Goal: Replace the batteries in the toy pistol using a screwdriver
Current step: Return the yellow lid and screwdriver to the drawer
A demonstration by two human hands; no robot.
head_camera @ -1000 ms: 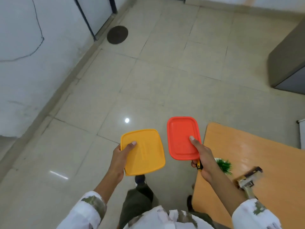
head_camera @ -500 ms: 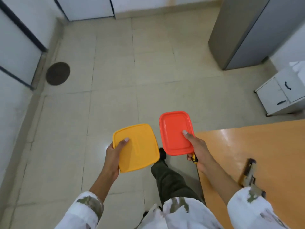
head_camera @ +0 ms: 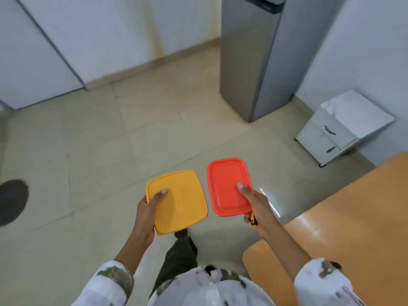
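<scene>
My left hand (head_camera: 148, 209) grips a yellow square container lid (head_camera: 180, 200) by its near-left corner, thumb on top. My right hand (head_camera: 257, 203) holds an orange-red rectangular lid (head_camera: 227, 186) with the thumb pressed on its top face. Under that same hand a yellow-and-black screwdriver handle (head_camera: 253, 220) pokes out below the lid. Both lids hang level over the floor, side by side without touching. The toy pistol is out of sight in this view.
An orange wooden table (head_camera: 344, 219) fills the lower right, its edge just beside my right forearm. A tall grey cabinet (head_camera: 254, 62) stands ahead, a small white drawer unit (head_camera: 340, 131) at right. A dark floor drain cover (head_camera: 12, 200) lies at left. My leg and shoe show below.
My view has swung to the right, so the table shifted and the toy pistol on it left the frame. Both hands keep the same hold on the lids.
</scene>
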